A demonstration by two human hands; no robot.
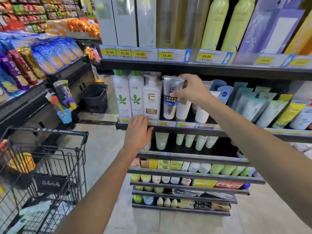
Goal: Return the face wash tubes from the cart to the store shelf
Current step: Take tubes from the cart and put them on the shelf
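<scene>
Right hand (190, 89) pinches the tube (171, 97) upright on the shelf (185, 130), at 3 o'clock of the bottle (152, 100); left hand (137, 130), spread, rests on the edge; careless release could tip the tube onto neighbours.

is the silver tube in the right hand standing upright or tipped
Upright, cap down: the silver tube stands vertical on the shelf, the right hand pinching its upper part.

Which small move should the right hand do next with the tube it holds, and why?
Probably lower it and let go. The right hand pinches the top of the silver-grey face wash tube with a blue band, which stands cap-down at the black shelf between a white pump bottle and white tubes.
</scene>
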